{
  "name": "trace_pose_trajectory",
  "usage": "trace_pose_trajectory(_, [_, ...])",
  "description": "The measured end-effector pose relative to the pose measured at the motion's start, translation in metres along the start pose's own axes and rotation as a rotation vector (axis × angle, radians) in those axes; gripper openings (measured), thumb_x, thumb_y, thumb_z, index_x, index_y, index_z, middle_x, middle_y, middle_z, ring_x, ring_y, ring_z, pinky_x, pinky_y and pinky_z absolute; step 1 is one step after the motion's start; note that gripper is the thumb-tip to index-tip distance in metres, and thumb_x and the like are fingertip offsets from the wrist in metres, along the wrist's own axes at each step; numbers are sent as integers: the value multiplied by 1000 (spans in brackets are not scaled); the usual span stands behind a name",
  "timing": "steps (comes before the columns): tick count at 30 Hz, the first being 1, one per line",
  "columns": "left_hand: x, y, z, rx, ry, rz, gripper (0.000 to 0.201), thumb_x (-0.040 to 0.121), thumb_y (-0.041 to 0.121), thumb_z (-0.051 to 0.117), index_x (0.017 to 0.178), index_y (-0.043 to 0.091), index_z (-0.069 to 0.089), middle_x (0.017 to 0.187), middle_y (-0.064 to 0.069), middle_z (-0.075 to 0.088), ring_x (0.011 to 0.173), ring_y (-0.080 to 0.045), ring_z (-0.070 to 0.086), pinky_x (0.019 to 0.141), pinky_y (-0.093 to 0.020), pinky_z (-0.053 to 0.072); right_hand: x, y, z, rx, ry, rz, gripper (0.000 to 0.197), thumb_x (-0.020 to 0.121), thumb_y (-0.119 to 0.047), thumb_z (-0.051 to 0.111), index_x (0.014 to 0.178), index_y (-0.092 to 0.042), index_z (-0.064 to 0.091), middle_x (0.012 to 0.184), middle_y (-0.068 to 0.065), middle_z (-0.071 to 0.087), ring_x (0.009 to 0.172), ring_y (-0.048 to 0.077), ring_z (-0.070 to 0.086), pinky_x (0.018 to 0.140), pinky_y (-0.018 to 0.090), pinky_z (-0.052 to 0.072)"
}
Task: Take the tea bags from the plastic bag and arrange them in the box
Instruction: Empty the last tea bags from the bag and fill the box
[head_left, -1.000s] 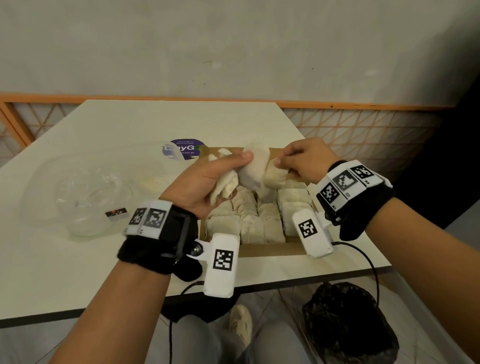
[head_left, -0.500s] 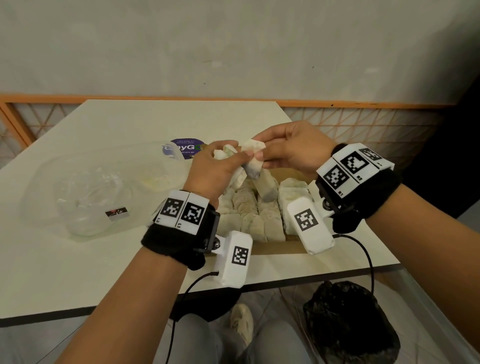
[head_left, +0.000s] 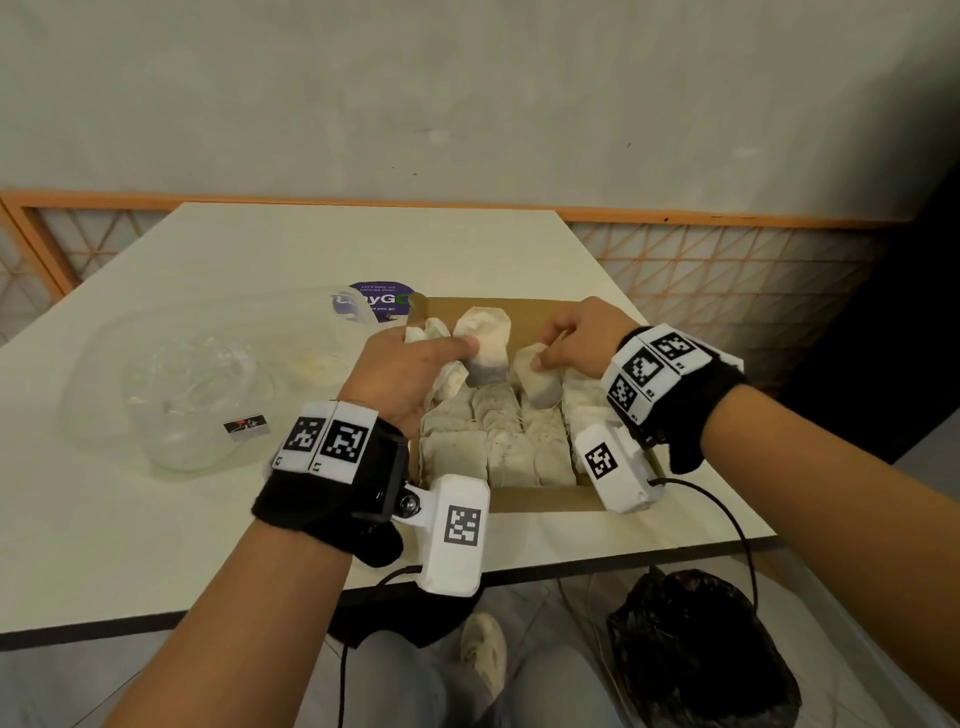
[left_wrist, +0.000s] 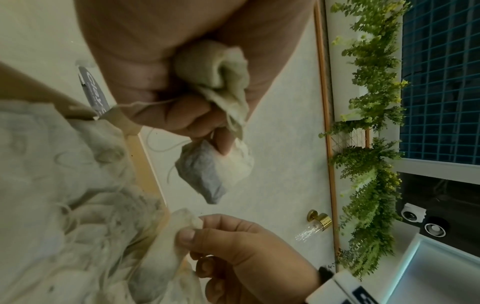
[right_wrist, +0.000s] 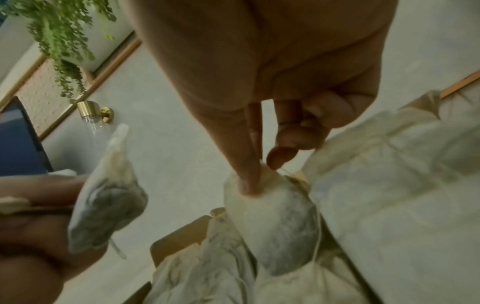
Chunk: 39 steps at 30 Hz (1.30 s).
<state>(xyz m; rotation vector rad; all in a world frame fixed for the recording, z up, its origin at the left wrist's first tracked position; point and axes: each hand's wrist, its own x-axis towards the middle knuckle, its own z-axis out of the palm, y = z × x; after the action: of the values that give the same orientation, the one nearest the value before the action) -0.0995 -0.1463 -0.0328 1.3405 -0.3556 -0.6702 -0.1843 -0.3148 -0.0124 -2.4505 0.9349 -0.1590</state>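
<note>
A brown cardboard box (head_left: 540, 498) on the table holds rows of pale tea bags (head_left: 498, 441). Over its far left part my left hand (head_left: 415, 364) grips a bunch of tea bags (head_left: 485, 343), one held up under the thumb, others bunched in the palm (left_wrist: 221, 67). My right hand (head_left: 571, 343) pinches the top of a single tea bag (head_left: 540, 382) between thumb and fingers over the box's middle back; its lower end reaches the packed bags (right_wrist: 283, 232). The clear plastic bag (head_left: 192, 395) lies crumpled on the table to the left.
A round purple sticker (head_left: 376, 301) lies behind the box's left corner. The white table (head_left: 156, 519) ends just in front of the box. A black bin bag (head_left: 696, 654) and my shoe (head_left: 483, 649) are on the floor below.
My right hand has taken one tea bag from the left hand's bunch and lowered it to the box's back row. Both hands have dropped and moved apart.
</note>
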Motion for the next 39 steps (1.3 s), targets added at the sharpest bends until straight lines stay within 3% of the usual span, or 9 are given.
trace_pose_trajectory(6, [-2,1,-3,-17,-7,-34,12,81,5,69,88,8,60,70,-4,59,43,-5,55,40,-14,39,-15,5,-17,287,94,-27,9,73,-25,77,71,-21,69,70,-9,62,71,7,55,64,20,41])
trace_pose_trajectory(11, [-2,-1,9,-8,-62,-70,24,80,13,73,100,7,60,66,-1,59,50,-8,54,44,-17,40,-29,2,-27,386,93,-109,11,80,-26,70,82,-15,70,73,-6,64,68,3,57,60,14,43])
trace_pose_trajectory(16, [-3,-4,22,6,-93,-25,24,82,14,72,70,12,51,44,6,54,37,-5,50,40,-14,38,-43,-9,-24,691,-104,-124,8,87,-10,61,79,-10,61,75,8,60,63,15,57,55,17,52])
trace_pose_trajectory(21, [-4,-7,26,59,-38,81,19,78,19,77,76,13,59,68,-1,59,62,-15,56,66,-30,45,-53,-12,-23,801,-193,-147,10,91,-13,55,86,-7,60,73,7,62,54,7,62,59,18,55])
trace_pose_trajectory(24, [-7,-7,31,78,-6,140,17,77,18,77,72,12,62,68,-3,62,62,-16,58,64,-29,48,-58,-10,-20,789,-183,-170,11,86,-18,63,90,-8,66,78,5,69,64,10,66,65,21,57])
trace_pose_trajectory(27, [-11,-10,36,50,13,140,12,78,17,76,73,14,65,70,-2,65,63,-15,61,64,-29,51,-59,-8,-15,742,-129,-170,14,78,1,68,87,-8,62,71,3,68,63,13,63,59,18,55])
trace_pose_trajectory(29, [-15,-14,34,-10,26,118,9,81,18,73,76,14,66,58,3,62,52,-10,57,54,-22,45,-61,-1,-13,717,-108,-119,20,78,6,66,83,-12,58,68,2,64,63,15,60,58,19,54])
trace_pose_trajectory(34, [-20,-27,19,-194,124,42,3,85,17,68,86,15,65,54,5,58,39,-5,50,42,-14,39,-68,27,-7,630,-276,47,18,81,3,63,84,-14,58,62,1,60,46,5,59,53,21,56])
trace_pose_trajectory(39, [-23,-31,17,-242,121,31,3,86,13,65,85,16,65,53,7,58,40,-3,52,41,-11,39,-69,34,12,563,-350,110,21,82,5,61,84,-15,57,69,5,58,61,15,60,56,24,56])
